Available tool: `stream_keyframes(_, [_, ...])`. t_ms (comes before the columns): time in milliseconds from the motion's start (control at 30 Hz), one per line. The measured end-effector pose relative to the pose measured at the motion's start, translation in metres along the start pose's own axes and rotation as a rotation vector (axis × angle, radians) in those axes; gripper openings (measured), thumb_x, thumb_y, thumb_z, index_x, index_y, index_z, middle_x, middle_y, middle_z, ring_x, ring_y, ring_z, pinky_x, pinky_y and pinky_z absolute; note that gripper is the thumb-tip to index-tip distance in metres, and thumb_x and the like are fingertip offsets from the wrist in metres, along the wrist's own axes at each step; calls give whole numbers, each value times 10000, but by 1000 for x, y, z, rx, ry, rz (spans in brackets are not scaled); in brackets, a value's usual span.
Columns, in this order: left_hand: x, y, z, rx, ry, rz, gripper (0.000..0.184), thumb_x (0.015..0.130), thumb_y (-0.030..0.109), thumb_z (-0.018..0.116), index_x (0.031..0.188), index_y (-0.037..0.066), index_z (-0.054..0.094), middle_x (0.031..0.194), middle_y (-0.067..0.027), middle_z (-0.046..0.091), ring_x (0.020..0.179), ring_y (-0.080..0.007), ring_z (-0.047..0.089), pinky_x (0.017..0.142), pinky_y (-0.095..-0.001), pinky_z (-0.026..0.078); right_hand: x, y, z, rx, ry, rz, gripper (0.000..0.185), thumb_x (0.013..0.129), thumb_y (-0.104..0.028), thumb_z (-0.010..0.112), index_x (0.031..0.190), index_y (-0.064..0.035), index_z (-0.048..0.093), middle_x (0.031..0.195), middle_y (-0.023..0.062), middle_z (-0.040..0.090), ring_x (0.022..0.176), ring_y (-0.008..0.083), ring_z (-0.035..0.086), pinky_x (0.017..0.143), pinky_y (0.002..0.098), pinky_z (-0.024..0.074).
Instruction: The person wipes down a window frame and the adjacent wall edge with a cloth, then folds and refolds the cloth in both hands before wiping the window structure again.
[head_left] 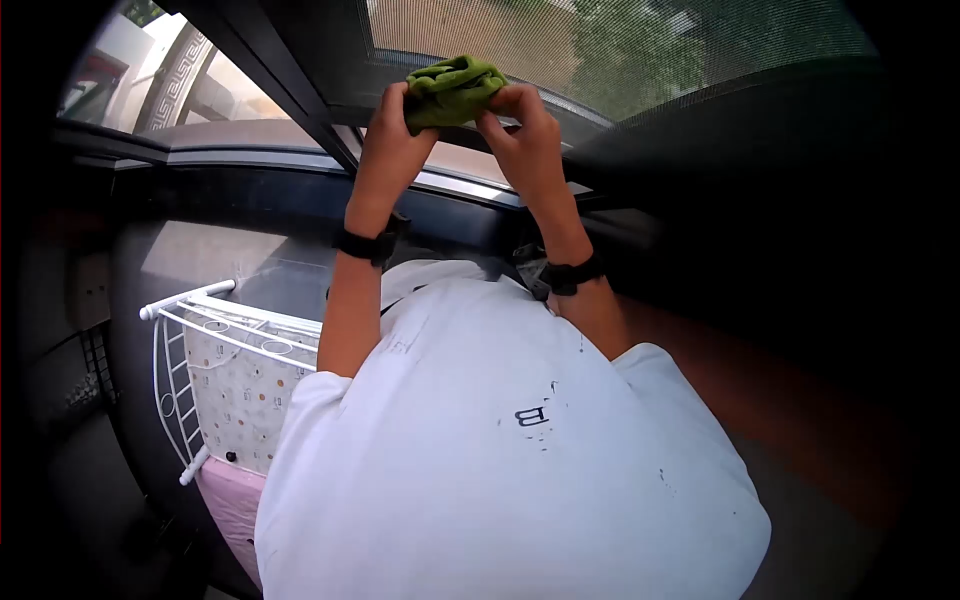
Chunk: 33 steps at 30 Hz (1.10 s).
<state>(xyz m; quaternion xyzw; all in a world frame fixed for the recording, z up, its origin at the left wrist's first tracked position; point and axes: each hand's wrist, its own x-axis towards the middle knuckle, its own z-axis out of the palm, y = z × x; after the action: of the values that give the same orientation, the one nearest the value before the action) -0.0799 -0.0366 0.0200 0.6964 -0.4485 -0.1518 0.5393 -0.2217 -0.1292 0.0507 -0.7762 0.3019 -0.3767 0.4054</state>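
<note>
A green cloth [455,92], folded and bunched, is held up in front of the window screen between both of my hands. My left hand [398,135] grips its left side, thumb and fingers closed on the fabric. On the other side, my right hand [522,128] pinches the cloth's right edge with bent fingers. Behind the cloth is the mesh window screen [640,50], with trees and ground showing through it. Whether the cloth touches the screen, I cannot tell. A dark band sits on each of my wrists.
A dark window frame post [290,80] slants down at the left, beside a pane facing the outside. The window sill [250,158] runs below. At lower left stands a white metal bed frame [225,300] with a patterned mattress [235,400] and pink fabric [232,495].
</note>
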Motion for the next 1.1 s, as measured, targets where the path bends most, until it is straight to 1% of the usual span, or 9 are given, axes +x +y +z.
stream_keyframes(67, [4,4,4,-4,-14,-5,434,751,69,691,1128,10,483,1076,-209,593,989,-405,588,821,-422,484,1,12,-11,12,0,-28,253,806,-82,699,954,11,516,876,138,663,815,225,683,643,297,552])
stream_keyframes(133, [-3,11,11,-8,-19,0,433,748,63,730,1134,15,539,1068,-148,616,985,-248,607,838,-328,477,-7,27,-19,98,72,31,288,808,-82,701,982,12,492,884,131,652,826,214,680,652,294,556])
stream_keyframes(433, [-13,10,68,-76,60,-2,490,717,41,761,1135,35,505,1182,-147,550,1031,-296,571,866,-373,464,-37,50,-53,371,123,305,277,840,-34,674,1023,11,472,893,114,667,801,162,683,674,275,549])
stream_keyframes(567, [-19,-6,75,-357,17,-244,441,815,159,740,1163,43,495,1169,-145,577,991,-241,615,768,-330,485,-45,57,-57,404,113,365,227,882,-73,646,1049,-15,504,919,74,664,786,149,682,580,216,504])
stream_keyframes(633, [-20,5,65,-615,-330,-753,432,885,303,659,1192,43,499,1076,-129,640,892,-206,651,712,-268,465,-47,59,-54,436,120,368,224,881,-71,647,1048,-14,507,922,73,662,792,148,680,592,217,507])
stream_keyframes(667, [-23,13,64,-689,-369,-777,438,928,395,562,1203,58,512,991,-107,677,827,-182,669,676,-234,440,-47,60,-51,456,115,371,222,880,-68,647,1046,-13,511,926,72,660,798,147,679,604,218,510])
stream_keyframes(833, [-23,9,55,-961,-496,-911,397,925,313,568,1221,59,499,1067,-108,652,924,-204,662,689,-267,457,-49,71,-49,577,30,345,256,885,-56,625,1112,-4,520,987,74,628,898,145,644,708,250,539])
stream_keyframes(933, [-22,22,45,-1181,-466,-750,390,904,231,603,1233,51,498,1183,-114,598,1113,-265,584,766,-335,501,-51,58,-51,734,37,379,278,902,-84,599,1156,-2,521,1017,72,608,926,142,620,774,273,544])
stream_keyframes(1100, [-17,19,55,-1012,-350,-799,313,930,251,547,1213,121,507,1211,-104,579,1099,-261,587,781,-374,453,-49,60,-36,695,131,510,248,919,-127,578,1125,5,534,1057,78,588,938,124,601,805,274,539])
